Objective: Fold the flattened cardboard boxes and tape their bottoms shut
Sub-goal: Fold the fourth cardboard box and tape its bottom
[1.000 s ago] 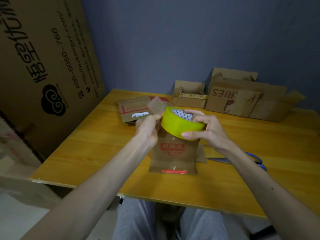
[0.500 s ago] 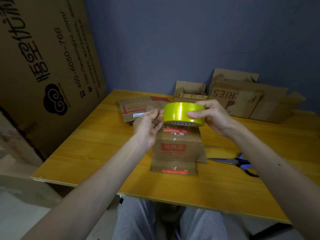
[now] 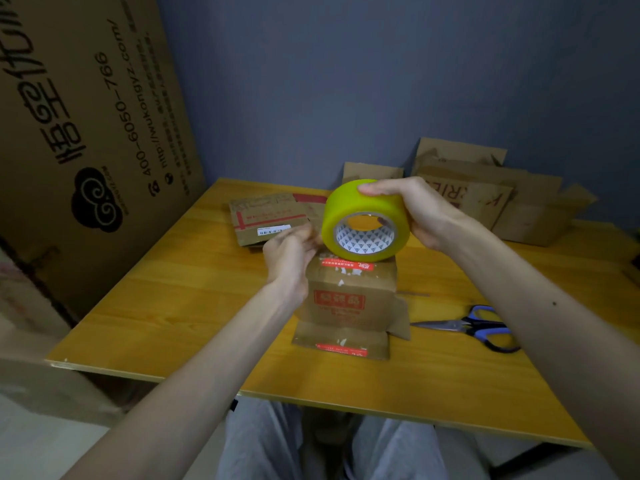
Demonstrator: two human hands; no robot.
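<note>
- Tabletop edge is nearest. The scissors lie flat on it to the right of the box, blades pointing at it, within easy reach for the cut.
- The box stands mid-tabletop with the closed end up and the open end's flaps splayed on the wood. It is small and light, so I expect it to skid or tip under a tape pull. Pin it down before tensioning.
- The seam on the top face looks closed, but the roll hides part of it. Check that the flaps meet flush before sticking anything.
- Left hand is just left of the box top, with fingers curled at the roll's left rim. Motion blur there, so I cannot tell whether its grip has the free end of the tape or is only picking at it.
- Tape roll is held just above the box top, core facing the camera. I cannot tell whether it touches the box.
- Right hand has its grip wrapped over the roll's outer face, thumb on top.
- Step in hand, as I read it: peel the end free.
- To do it well:
  - start the strip partway down one side wall
  - run it centred over the seam and down the opposite wall
  - press it flat as it goes
  - then cut
- Flattened boxes sit behind the left hand, not yet folded.
- Folded boxes are lined up along the far edge.
</note>
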